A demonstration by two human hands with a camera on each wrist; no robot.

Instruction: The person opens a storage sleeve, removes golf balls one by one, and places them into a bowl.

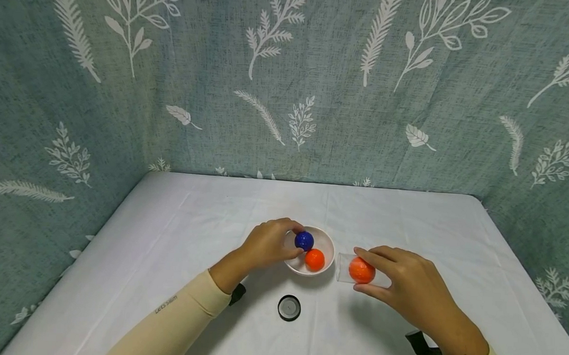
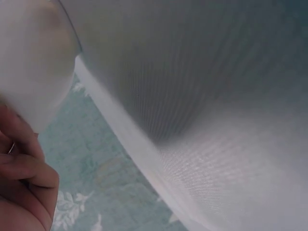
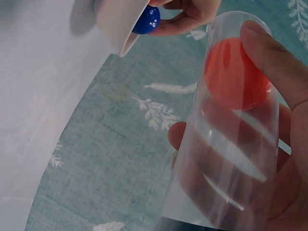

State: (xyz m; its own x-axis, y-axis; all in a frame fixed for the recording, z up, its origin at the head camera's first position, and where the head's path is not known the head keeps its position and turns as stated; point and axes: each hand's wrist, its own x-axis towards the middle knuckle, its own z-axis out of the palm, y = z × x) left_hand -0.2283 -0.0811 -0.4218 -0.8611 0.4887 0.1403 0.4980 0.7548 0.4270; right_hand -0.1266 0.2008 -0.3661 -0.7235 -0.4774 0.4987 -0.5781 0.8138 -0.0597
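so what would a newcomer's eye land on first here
Probably the bright balls: the left hand pinches a blue ball over the white bowl, where an orange ball lies. Just right of the bowl, the right hand holds a clear tube on its side with another orange ball inside.

Orange ball (image 3: 236, 74) inside clear cup (image 3: 226, 144) in right hand (image 3: 284, 159); blue ball (image 3: 147, 20) seemingly fingertip-held.

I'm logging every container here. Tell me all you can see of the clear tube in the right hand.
The clear plastic tube is a see-through cylinder, lying roughly on its side just above the white table, its open mouth facing the white bowl. The right hand grips it, fingers above and thumb below. One orange ball sits inside. No lid is on it.
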